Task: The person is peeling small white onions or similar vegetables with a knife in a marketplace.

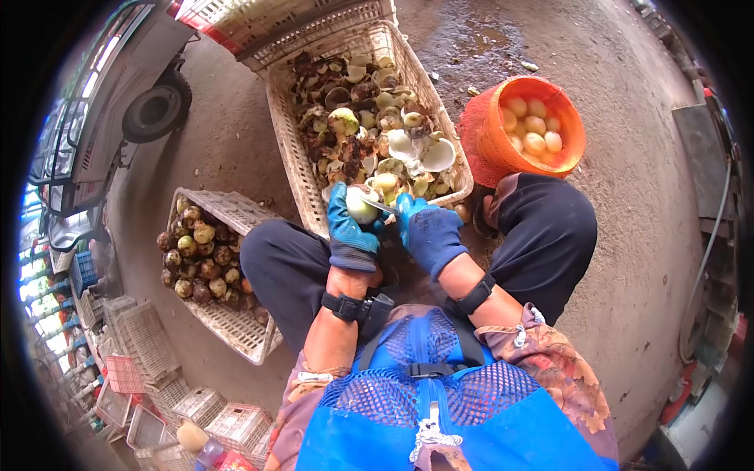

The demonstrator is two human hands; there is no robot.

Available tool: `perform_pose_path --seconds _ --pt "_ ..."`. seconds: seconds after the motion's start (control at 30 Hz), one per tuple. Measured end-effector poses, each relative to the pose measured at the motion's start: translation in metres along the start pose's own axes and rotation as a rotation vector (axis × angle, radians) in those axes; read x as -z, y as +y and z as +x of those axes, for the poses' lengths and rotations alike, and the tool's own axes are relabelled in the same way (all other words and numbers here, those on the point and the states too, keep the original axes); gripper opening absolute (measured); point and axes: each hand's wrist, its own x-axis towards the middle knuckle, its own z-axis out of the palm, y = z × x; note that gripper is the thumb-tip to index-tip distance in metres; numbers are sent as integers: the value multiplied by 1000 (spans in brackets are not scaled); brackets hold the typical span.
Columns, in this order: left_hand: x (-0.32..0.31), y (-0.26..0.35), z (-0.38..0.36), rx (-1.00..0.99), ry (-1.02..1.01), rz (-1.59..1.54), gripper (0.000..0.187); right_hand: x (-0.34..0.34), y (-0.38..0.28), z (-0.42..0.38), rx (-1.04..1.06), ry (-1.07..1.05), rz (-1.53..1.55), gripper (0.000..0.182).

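Observation:
My left hand (351,228), in a blue-green glove, is closed around a round, whitish-green onion (362,206) at the near edge of the big crate. My right hand (428,226), also gloved, grips a small knife (382,206). Its blade reaches left to the onion; whether it is cutting in cannot be made out. Just beyond both hands, the large pale plastic crate (287,161) holds brown skins and cupped white and green onion layers (424,153).
To the right, an orange bucket (497,118) contains several peeled, pale onions (534,125). A tilted crate (236,326) of brown, unpeeled onions (206,255) lies left of my knee. Stacked crates (145,337) stand lower left; a vehicle wheel (155,107) is upper left.

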Motion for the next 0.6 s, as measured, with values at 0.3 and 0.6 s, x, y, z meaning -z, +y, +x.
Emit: perform_pose_path --seconds 0.3,0.6 --pt "-2 -3 12 236 48 -129 31 -5 9 12 -44 -54 19 17" --pt "-5 -2 5 271 -170 -214 43 -16 21 19 -264 -51 430 31"
